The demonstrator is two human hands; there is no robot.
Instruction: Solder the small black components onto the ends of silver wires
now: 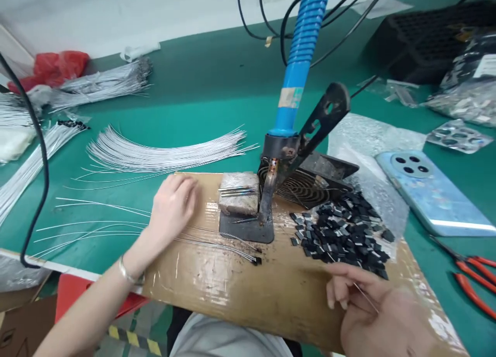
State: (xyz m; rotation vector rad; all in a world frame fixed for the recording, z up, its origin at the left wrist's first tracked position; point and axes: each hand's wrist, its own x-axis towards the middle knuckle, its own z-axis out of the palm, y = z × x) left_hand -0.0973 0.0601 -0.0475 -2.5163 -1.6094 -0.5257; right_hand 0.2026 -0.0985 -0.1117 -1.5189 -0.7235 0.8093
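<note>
My left hand (173, 203), fingers curled down, is over the cardboard's left part, beside the white wires (93, 225). What its fingertips hold, if anything, is hidden. Several wires pass under the hand and wrist; their right ends carry small black tips (256, 261). My right hand (375, 305) is at the lower right with a thin needle-like metal rod (366, 298) between its curled fingers. The index finger reaches toward a pile of small black pieces (344, 233). A blue-handled soldering iron (296, 78) stands upright in a holder, above a block (239, 191) with thin metal rods on it.
A wire bundle (166, 153) lies behind my left hand; more bundles (104, 83) are at the far left. On the right are a phone (437, 191), red-handled pliers (475, 274) and plastic bags (465, 98). A black fan (310, 184) is behind the holder. Cables hang overhead.
</note>
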